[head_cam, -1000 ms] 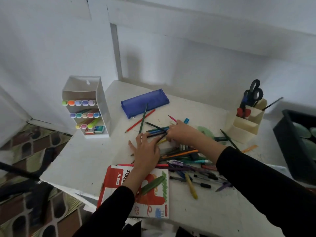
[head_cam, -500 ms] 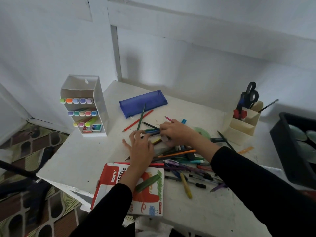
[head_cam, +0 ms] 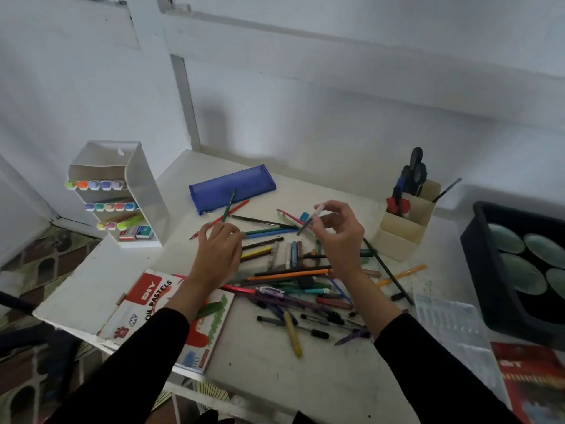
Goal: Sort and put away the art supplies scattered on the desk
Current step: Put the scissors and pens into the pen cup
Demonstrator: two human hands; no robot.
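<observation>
Two black sleeves enter from the bottom edge, and nearest to them on the white desk [head_cam: 275, 387] lies the oil pastels box [head_cam: 143, 304], partly under the left forearm. Just beyond it the pile of pens and pencils [head_cam: 290, 273] is spread over the middle of the desk, many pieces crossing each other. The left hand [head_cam: 218, 255] hangs over the left edge of this pile with fingers loosely bent and, as far as I see, holding nothing; whether the fingertips touch a pencil I cannot tell. The right hand [head_cam: 342, 240] is raised above the pile and pinches one pale pen [head_cam: 313, 218] between thumb and fingers, its dark tip pointing down to the left. Farther right stands the beige holder [head_cam: 406, 237] with scissors [head_cam: 412, 172] in it; behind the pile are the blue pencil case [head_cam: 232, 186] and, at the left, the white marker rack [head_cam: 143, 191]. I judge the sorting is at an early stage: one pen is picked out, most remain. The next move probably calls for deciding its kind and carrying it to a fitting container, perhaps the holder, without knocking the scissors.
</observation>
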